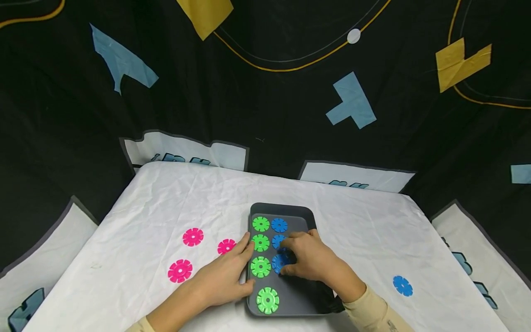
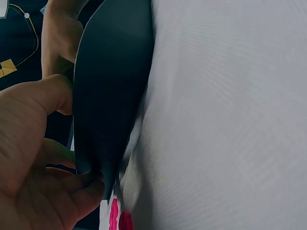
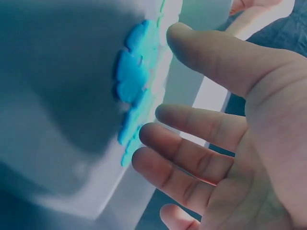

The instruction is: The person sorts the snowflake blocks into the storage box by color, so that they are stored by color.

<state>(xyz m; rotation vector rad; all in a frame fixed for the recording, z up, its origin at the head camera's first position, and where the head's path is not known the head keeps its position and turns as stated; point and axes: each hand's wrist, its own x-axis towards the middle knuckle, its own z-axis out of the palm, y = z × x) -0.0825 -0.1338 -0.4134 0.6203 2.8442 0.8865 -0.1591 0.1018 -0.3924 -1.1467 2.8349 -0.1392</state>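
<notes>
A dark grey tray [image 1: 304, 295] holds a column of several green notched discs [image 1: 267, 300] and, beside it, three blue notched discs [image 1: 279, 225]. My left hand [image 1: 224, 276] rests against the tray's left side, its fingers and thumb touching the rim. In the left wrist view, that hand [image 2: 43, 158] lies along the tray's outer wall [image 2: 112, 81]. Over the blue column is my right hand [image 1: 313, 258], closest to the lowest blue disc [image 1: 279, 263]. The right wrist view shows thumb and fingers apart, with a blue disc [image 3: 132, 76] lying on the tray beyond the fingertips.
Three pink notched discs [image 1: 192, 237] lie on the white cloth [image 1: 137, 240] left of the tray. A single blue disc [image 1: 403, 286] lies to the right. Behind the table hangs a black backdrop [image 1: 265, 115] with blue and yellow shapes.
</notes>
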